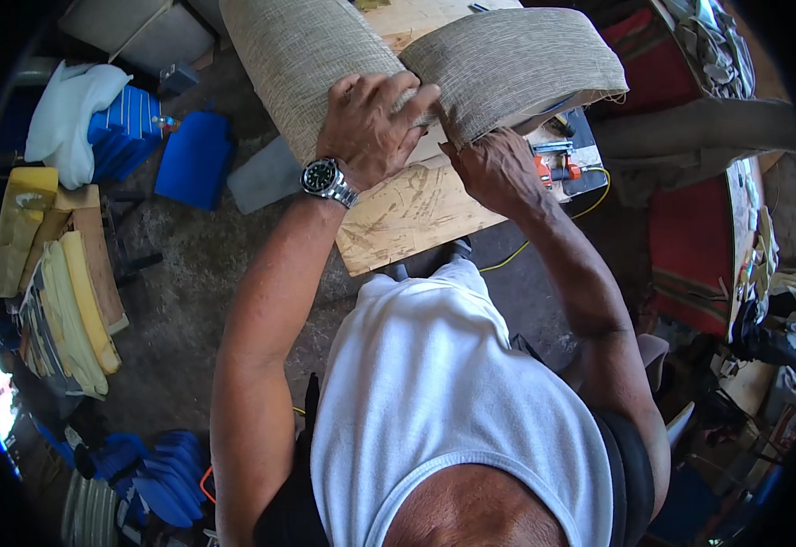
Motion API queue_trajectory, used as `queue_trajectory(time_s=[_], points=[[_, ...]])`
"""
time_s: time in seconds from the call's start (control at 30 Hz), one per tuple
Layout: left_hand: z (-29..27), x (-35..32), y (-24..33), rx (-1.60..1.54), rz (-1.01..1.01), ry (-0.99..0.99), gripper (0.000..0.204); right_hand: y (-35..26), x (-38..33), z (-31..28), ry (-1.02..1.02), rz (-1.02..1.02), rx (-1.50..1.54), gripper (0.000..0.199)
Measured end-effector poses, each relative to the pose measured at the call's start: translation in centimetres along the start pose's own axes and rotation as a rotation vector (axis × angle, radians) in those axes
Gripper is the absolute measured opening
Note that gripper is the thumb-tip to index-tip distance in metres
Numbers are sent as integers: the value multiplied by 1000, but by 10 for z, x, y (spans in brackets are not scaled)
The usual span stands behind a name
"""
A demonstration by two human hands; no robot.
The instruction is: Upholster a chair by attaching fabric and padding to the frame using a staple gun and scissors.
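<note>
Grey-beige woven upholstery fabric covers a long padded piece at the upper left. A wide, curved strip of similar upholstery fabric spreads to its right, with a frayed far-right edge. My left hand, wearing a metal wristwatch, rests over the edge of the long piece with bent fingers, gripping where the two parts meet. Close beside it, my right hand is closed on the strip's near edge; its fingertips are partly hidden. Both lie above a wooden tabletop.
An orange-and-black tool sits at the table's right, with a yellow cord running down. Blue panels and foam pieces stand at left. Red upholstered pieces stand at right.
</note>
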State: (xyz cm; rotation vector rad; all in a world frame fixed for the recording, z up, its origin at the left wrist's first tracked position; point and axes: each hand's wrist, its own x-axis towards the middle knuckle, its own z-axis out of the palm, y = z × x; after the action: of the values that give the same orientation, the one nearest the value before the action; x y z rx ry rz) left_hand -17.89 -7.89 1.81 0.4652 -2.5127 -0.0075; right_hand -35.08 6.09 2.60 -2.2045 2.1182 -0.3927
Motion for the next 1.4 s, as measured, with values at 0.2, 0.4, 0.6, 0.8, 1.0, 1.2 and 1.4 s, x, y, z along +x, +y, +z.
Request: queue_trajectory(time_s=[0.2,0.4,0.6,0.8,1.0,1.2,1.4], points=[[6,-7,-4,60,324,-94,47,-2,-7,24,193,19,78,26],[6,-6,1,10,289,-94,52,-7,-20,33,180,207,524,30],[8,-4,0,-1,268,-101,50,24,-35,48,-8,474,1845,96],[9,2,-1,-8,244,-63,49,10,3,45,-210,568,1732,58],[9,10,-4,-195,198,-17,55,-26,-11,17,246,291,310,28],[8,-13,-19,-316,141,207,37,-7,3,35,55,81,106,15],[15,-39,90,-280,-644,167,23,40,-19,71,-50,-62,398,23]])
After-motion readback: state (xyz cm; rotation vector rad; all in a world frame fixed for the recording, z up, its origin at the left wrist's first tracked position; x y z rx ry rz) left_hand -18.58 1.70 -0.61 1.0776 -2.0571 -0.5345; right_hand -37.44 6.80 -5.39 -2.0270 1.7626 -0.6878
